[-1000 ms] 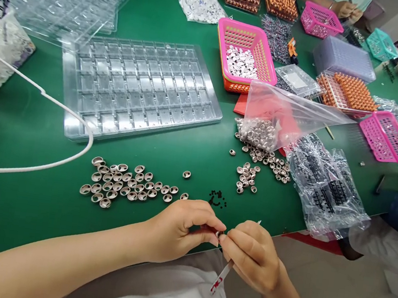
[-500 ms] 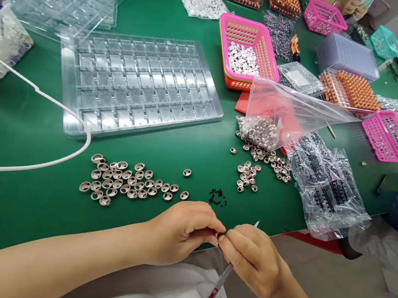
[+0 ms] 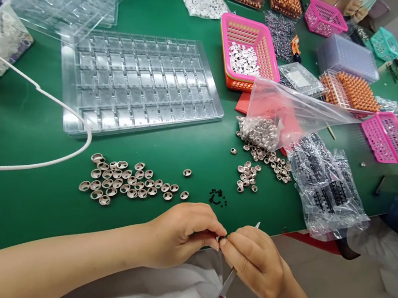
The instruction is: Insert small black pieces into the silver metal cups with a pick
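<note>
At the table's front edge, my left hand (image 3: 184,232) pinches a small metal cup (image 3: 220,239) between thumb and fingertips; the fingers hide most of it. My right hand (image 3: 255,261) is closed around silver tweezers (image 3: 225,289) with red marks on their lower end. Its fingertips also press against the same cup. Just beyond the hands lies a scatter of tiny black pieces (image 3: 217,198). Left of these, many oval metal cups with holes (image 3: 117,183) spread over the green table, and a smaller cluster of similar cups (image 3: 248,176) sits to the right.
A clear compartment tray (image 3: 144,88) lies behind the cups, with a white cable (image 3: 54,161) at left. Further back stands a pink basket (image 3: 251,31) of white pieces. Plastic bags (image 3: 329,190) lie at right. Other people's hands (image 3: 353,8) show at the far right.
The lower end of the tweezers has swung slightly to the right and down. Both hands have shifted very slightly, still together at the cup.
</note>
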{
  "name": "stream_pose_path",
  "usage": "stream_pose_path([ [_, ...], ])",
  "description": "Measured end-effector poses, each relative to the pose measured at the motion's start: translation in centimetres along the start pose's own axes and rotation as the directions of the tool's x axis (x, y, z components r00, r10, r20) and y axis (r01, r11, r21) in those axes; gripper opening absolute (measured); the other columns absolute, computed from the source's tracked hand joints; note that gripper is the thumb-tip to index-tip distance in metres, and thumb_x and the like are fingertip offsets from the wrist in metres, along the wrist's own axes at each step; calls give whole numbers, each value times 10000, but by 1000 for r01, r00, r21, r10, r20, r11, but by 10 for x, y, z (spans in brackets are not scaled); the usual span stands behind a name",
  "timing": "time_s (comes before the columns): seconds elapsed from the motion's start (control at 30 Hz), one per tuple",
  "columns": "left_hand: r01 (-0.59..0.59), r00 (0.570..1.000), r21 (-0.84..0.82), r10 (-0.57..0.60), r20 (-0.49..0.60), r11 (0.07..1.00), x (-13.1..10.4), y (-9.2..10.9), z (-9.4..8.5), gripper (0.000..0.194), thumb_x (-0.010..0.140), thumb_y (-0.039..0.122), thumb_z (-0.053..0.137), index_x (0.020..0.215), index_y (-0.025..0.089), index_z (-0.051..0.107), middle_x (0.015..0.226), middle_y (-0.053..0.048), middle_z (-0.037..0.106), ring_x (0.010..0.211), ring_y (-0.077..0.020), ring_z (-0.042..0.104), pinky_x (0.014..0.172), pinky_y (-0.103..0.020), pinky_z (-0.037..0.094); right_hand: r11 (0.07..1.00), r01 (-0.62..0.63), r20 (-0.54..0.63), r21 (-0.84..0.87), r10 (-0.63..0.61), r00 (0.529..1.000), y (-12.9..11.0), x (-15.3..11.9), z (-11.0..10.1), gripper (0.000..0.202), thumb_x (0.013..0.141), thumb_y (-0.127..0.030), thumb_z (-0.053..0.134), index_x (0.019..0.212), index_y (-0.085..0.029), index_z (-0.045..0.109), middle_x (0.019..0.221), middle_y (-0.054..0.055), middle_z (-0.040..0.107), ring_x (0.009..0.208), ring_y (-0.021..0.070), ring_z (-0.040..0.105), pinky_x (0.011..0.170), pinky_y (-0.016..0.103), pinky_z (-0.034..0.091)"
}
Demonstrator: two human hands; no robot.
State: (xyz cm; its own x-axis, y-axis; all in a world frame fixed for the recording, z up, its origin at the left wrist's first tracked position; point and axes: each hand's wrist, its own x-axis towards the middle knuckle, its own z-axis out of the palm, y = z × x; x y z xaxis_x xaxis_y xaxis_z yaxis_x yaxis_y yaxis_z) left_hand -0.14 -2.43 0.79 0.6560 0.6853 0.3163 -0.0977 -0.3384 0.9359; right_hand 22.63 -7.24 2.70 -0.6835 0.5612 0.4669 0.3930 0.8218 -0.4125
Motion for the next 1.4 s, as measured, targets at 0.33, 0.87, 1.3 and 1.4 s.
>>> stream_pose_path([
  [0.33, 14, 1000, -5, -14, -6, 1000, -2, 0, 1, 112, 992, 182, 618, 1049, 157, 711, 824, -78, 774, 741, -160, 698, 719, -242, 568, 998, -62, 32, 24, 61, 998, -3, -2, -3, 377, 959, -63, 391, 1269, -18, 601, 922, 136, 700, 760, 208, 646, 613, 350, 551],
  [0.87, -12, 1000, 9, 12, -7, 1000, -1, 0, 1, 118, 962, 106, 626, 1046, 136, 703, 823, -79, 771, 737, -159, 691, 697, -229, 558, 999, -33, 68, 13, 32, 997, -5, -3, -2, 404, 963, -81, 349, 1272, -8, 599, 969, 167, 709, 784, 228, 648, 581, 369, 561],
  [1.3, 5, 1000, 3, -5, -18, 1000, -1, 0, 0, 105, 968, 146, 649, 1056, 144, 707, 822, -75, 774, 739, -153, 690, 712, -225, 557, 999, -41, 0, -34, 41, 999, -5, -4, -3, 354, 977, -80, 402, 1243, -20, 628, 972, 146, 721, 846, 215, 675, 641, 348, 585],
  [1.4, 6, 1000, 7, -6, -19, 1000, -1, 0, 0, 107, 981, 168, 637, 1057, 154, 710, 828, -73, 776, 738, -154, 694, 709, -228, 562, 999, -39, 0, -38, 39, 999, -5, -4, -3, 352, 965, -70, 415, 1235, -6, 631, 965, 153, 714, 851, 222, 672, 631, 350, 580],
])
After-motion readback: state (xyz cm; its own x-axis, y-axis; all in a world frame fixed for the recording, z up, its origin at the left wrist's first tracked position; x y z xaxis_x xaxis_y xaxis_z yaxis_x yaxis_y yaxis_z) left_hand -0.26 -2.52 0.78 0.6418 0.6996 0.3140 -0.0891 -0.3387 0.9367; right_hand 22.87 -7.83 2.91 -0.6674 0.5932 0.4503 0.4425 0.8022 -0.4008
